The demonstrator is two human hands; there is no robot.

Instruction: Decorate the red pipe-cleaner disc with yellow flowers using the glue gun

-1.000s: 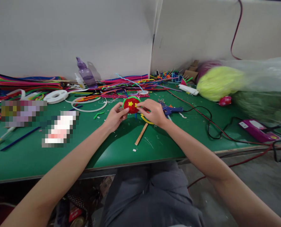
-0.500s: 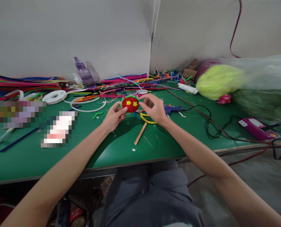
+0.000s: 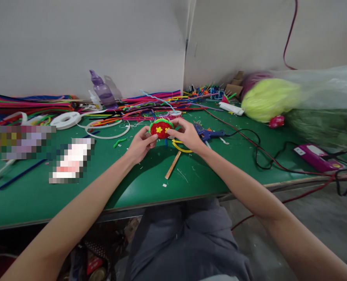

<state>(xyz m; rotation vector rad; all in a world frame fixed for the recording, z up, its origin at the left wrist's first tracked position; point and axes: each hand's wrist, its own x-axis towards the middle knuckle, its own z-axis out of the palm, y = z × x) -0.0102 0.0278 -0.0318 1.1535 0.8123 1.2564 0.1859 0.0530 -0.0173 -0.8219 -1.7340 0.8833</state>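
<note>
A round red fuzzy pipe-cleaner ornament (image 3: 161, 134) with a green top edge and two yellow star shapes is held up above the table. My left hand (image 3: 141, 145) grips its left side, thumb on the front. My right hand (image 3: 186, 134) pinches its right side, the thumb lying at the right star and partly covering it. Behind my right hand lies a blue glue gun (image 3: 210, 134) with a black cord. Beneath the hands are a yellow loop (image 3: 183, 148) and a flat wooden stick (image 3: 172, 166) on the green table (image 3: 150, 187).
Bundles of coloured pipe cleaners (image 3: 30, 103) line the wall. A purple bottle (image 3: 103, 91) and a white ribbon roll (image 3: 66, 120) stand at the back left. To the right are a yellow bundle (image 3: 268, 99), a purple device (image 3: 318, 158) and trailing cords.
My right hand has moved left and closed on the ornament's right side, its thumb now over the right star. My left hand keeps its hold.
</note>
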